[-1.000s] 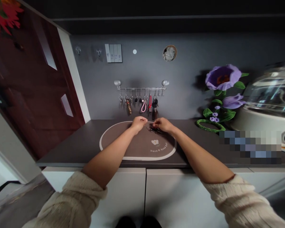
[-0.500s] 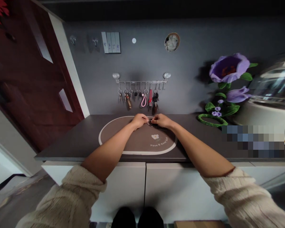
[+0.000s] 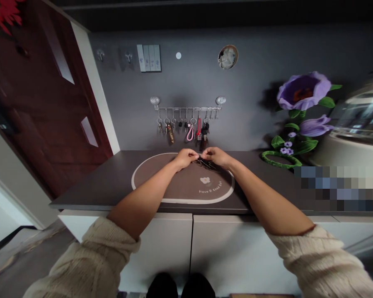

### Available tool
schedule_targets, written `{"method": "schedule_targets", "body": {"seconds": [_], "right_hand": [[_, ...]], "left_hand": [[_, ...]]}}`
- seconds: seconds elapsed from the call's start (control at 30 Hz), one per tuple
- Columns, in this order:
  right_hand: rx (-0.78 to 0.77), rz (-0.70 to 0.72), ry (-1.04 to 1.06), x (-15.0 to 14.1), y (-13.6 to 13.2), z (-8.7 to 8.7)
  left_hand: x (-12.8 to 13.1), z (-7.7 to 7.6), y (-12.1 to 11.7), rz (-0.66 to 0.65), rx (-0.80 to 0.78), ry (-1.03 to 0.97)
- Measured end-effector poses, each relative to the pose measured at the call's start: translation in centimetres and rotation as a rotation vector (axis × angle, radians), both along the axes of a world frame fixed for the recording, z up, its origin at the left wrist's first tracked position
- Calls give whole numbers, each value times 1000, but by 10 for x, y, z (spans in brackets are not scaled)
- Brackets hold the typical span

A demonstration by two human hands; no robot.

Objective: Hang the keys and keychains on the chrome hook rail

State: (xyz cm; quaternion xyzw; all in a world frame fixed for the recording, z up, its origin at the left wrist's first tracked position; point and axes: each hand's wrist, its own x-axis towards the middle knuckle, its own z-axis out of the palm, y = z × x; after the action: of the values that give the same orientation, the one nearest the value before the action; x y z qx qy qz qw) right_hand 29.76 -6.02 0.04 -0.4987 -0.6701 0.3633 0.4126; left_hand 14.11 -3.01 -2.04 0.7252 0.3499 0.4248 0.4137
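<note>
Both hands meet over the far part of a brown oval mat [image 3: 161,182] with a pale rim. My left hand [image 3: 186,158] is closed, its thumb and fingertips pinching the ring of a bunch of keys [image 3: 206,164]. Facing it, my right hand [image 3: 217,156] pinches the same ring from the other side. The keys hang or lie dark and thin just under the right fingers; fingers hide much of the ring. Straight behind, a clear hook rail [image 3: 188,109] on the wall carries several sets of keys, among them a pink loop [image 3: 190,133] and a red strap [image 3: 199,127].
Purple artificial flowers [image 3: 303,93] with a green ring base stand on the dark counter [image 3: 93,178] at right, beside a white appliance [image 3: 357,149] with a clear top. White cabinet doors [image 3: 155,244] are below. A dark red door [image 3: 40,103] is at left.
The ring, visible between the hands before, is now mostly covered by the fingers, and more of the dark keys shows beneath. The view has shifted slightly.
</note>
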Motion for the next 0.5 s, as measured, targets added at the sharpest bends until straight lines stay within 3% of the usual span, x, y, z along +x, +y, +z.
{"method": "schedule_targets", "body": {"seconds": [0.5], "right_hand": [[25,35,285,-3,-7,8]], "left_hand": [[2,9,-6,-32,-16,-127]]}}
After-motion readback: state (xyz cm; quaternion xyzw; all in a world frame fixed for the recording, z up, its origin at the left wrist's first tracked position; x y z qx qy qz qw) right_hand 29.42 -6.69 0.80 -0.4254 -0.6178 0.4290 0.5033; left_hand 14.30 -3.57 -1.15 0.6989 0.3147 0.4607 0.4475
